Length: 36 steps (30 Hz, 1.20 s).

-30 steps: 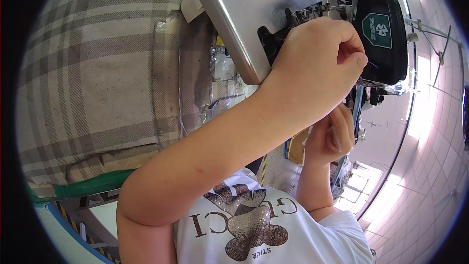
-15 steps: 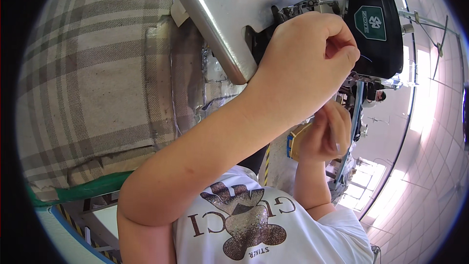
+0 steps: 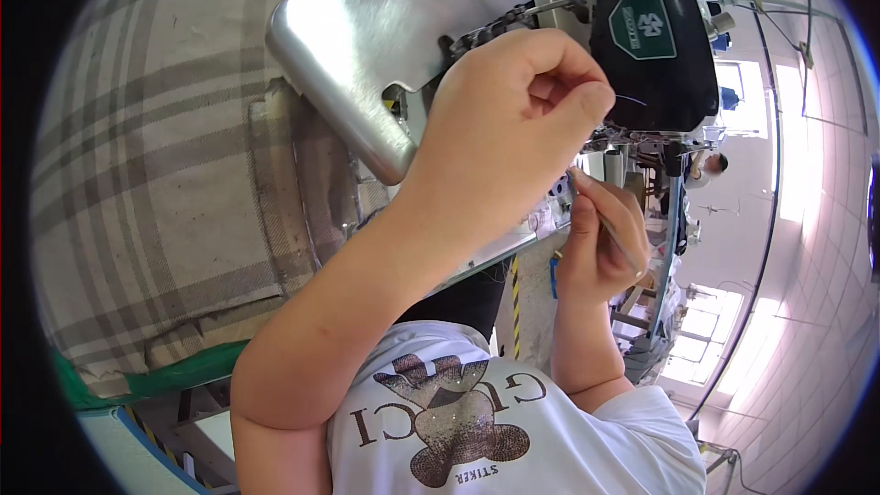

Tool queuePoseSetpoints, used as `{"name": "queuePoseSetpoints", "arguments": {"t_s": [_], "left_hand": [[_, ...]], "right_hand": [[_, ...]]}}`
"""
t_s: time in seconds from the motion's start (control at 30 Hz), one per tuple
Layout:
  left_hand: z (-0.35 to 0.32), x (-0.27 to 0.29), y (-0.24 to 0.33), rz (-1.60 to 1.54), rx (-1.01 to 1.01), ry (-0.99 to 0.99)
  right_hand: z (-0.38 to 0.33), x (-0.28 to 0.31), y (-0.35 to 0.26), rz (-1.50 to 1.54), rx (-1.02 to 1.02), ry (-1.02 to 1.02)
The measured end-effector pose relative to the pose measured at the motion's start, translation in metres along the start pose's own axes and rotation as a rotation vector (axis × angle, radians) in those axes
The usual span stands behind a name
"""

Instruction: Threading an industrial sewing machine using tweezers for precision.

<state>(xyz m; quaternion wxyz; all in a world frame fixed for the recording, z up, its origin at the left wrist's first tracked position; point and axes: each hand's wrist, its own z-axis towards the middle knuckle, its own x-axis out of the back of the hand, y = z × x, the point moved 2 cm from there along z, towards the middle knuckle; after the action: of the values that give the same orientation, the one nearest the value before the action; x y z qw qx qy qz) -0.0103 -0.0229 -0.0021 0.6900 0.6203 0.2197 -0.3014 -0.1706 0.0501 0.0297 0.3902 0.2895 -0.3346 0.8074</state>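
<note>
A black sewing machine head [image 3: 653,73] with a green badge stands beyond my hands, its metal threading parts partly hidden. My left hand [image 3: 513,119] is raised in front of it, thumb and forefinger pinched together. A thin pale thread [image 3: 631,99] runs out from that pinch across the dark machine. Below and to the right, my right hand [image 3: 600,243] is closed around slim metal tweezers [image 3: 620,243]. Their tip points up toward the machine's lower parts, behind my left wrist. Whether the tip touches anything is hidden.
A shiny metal plate [image 3: 344,55] with rounded corners juts out left of the machine. Plaid cloth [image 3: 174,165] covers the surface at the left, with clear plastic along its edge. Another person [image 3: 710,168] is far back on the right.
My right hand has risen toward the machine, and the tweezers now show more plainly. My left hand keeps its pinch on the thread. The whole view has shifted, carrying the machine leftward.
</note>
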Motion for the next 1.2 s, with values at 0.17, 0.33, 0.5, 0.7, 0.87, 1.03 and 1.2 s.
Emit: {"name": "queuePoseSetpoints", "arguments": {"t_s": [0.17, 0.33, 0.5, 0.7, 0.87, 1.03, 1.2], "left_hand": [[0.0, 0.001, 0.006, 0.081, -0.003, -0.068], [0.0, 0.0, 0.008, -0.003, 0.003, -0.072], [-0.002, 0.002, 0.009, 0.011, 0.053, -0.086], [0.0, 0.001, 0.006, -0.005, -0.014, -0.089], [-0.001, 0.0, 0.006, -0.008, -0.024, -0.074], [0.0, 0.001, 0.008, 0.007, -0.035, -0.079], [-0.002, 0.003, 0.009, 0.034, -0.013, -0.061]], "right_hand": [[0.009, 0.0, -0.005, -0.029, 0.108, 0.015], [0.012, -0.007, -0.002, 0.171, -0.009, -0.103], [0.012, -0.007, 0.0, 0.069, 0.019, -0.145], [0.01, -0.004, 0.0, 0.225, -0.025, 0.012], [0.007, -0.002, 0.001, 0.23, -0.164, -0.008], [0.006, -0.002, 0.0, 0.193, -0.087, -0.025], [0.005, -0.011, 0.004, 0.34, -0.171, -0.021]]}}
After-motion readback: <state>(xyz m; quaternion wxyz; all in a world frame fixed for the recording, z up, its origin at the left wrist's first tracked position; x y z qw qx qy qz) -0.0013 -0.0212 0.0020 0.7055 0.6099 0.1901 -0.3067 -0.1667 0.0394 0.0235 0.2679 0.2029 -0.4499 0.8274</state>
